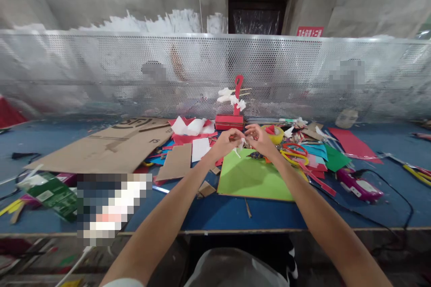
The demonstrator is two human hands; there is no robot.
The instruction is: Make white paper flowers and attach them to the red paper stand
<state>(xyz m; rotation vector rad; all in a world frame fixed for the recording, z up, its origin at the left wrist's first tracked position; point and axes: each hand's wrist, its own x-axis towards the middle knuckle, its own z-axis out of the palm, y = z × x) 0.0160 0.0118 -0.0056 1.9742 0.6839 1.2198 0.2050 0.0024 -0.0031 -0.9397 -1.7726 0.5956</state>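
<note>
Between my two hands, over the back of a lime-green sheet (259, 179), is a small crumpled piece of white tissue (242, 143). My left hand (229, 140) pinches it from the left with bent fingers. From the right, my right hand (261, 139) closes its fingertips on the same piece; the exact grip is too small to make out. Just behind the hands stands a red box-shaped base (229, 122) with an upright red strip (239, 81). White tissue tufts (233, 100) and thin sticks are attached to that strip.
Brown cardboard (111, 145) covers the left of the blue table (232, 217). Yellow tape (276, 135), scissors with red and yellow handles (296, 154) and paper scraps crowd the right. A purple tool (359, 186) with a black cord lies farther right. A perforated metal screen (188, 76) borders the back.
</note>
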